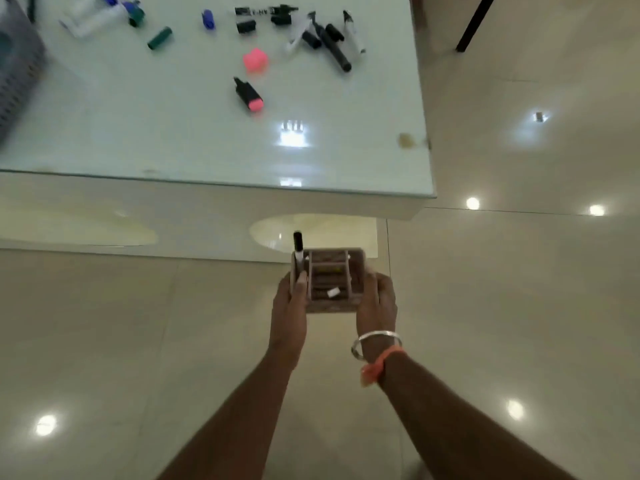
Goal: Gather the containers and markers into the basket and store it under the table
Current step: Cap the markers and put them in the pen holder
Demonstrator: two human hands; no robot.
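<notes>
- So, a wooden organizer (pixel 329 287) was gripped between the left hand (pixel 289 308) and right hand (pixel 378 303), fingers curled.
- A black marker (pixel 298 244) was stood in its left slot.

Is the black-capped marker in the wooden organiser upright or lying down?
Upright: the black-capped white marker stands in the leftmost compartment of the brown wooden organiser, with its cap poking above the rim.

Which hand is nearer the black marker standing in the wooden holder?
Left. The left hand grips the wooden holder beside the black marker; the right hand grips its opposite side.
</notes>
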